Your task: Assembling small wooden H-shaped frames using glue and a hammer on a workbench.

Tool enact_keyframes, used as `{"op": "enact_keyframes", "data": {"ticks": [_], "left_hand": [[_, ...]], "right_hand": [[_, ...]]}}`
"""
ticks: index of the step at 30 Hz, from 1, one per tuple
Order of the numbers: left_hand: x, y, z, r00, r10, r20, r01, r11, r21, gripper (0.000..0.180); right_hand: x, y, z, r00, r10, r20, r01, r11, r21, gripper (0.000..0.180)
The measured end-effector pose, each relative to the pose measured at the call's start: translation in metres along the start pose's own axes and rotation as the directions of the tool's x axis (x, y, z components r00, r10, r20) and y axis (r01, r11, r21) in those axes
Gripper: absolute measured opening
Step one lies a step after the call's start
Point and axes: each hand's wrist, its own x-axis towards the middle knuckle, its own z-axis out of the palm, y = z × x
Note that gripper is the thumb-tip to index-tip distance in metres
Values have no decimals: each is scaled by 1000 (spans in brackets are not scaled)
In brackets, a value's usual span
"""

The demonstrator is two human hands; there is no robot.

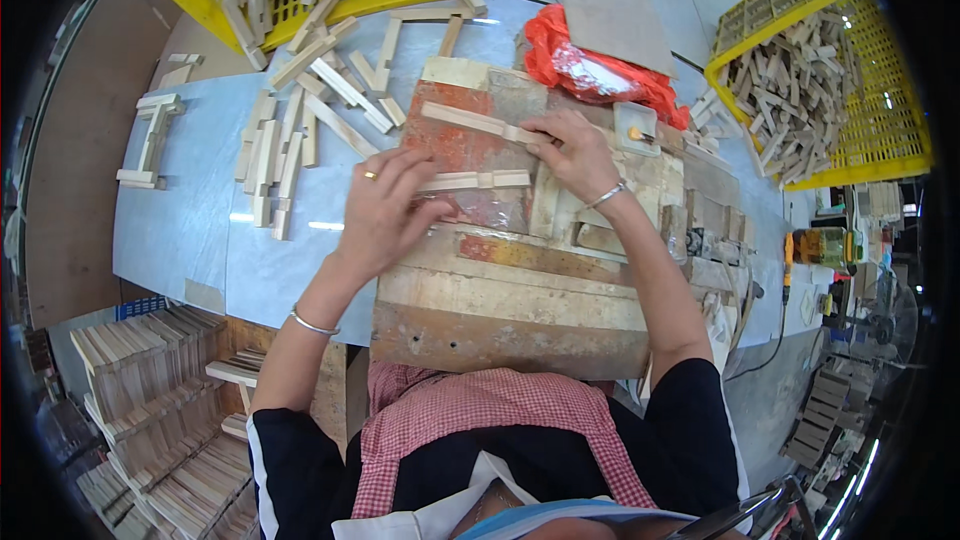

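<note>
Your right hand [578, 154] pinches the upper stick [465, 120], your left hand [377, 208] curls at the lower stick [488, 180], its grip unclear!

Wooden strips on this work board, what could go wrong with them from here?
The right hand has the upper strip near one end, so its far end might swing.
The left hand is at the lower strip's left end and could nudge it askew.
The loose strips farther left might scatter if bumped.
</note>
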Motion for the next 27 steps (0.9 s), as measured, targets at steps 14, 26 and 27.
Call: {"op": "enact_keyframes", "data": {"ticks": [14, 26, 27], "left_hand": [[-2, -47, -2, 966, -101, -238, 102, 995, -7, 24], [-5, -86, 19, 719, -632, -289, 677, 731, 86, 42], [-6, -87, 16, 717, -634, -288, 679, 729, 87, 42]], "right_hand": [[65, -26, -11, 960, 75, 269, -103, 991, 90, 18], [195, -79, 127, 831, 403, 383, -189, 853, -487, 43], [195, -74, 130, 830, 402, 387, -188, 854, -485, 43]]}}
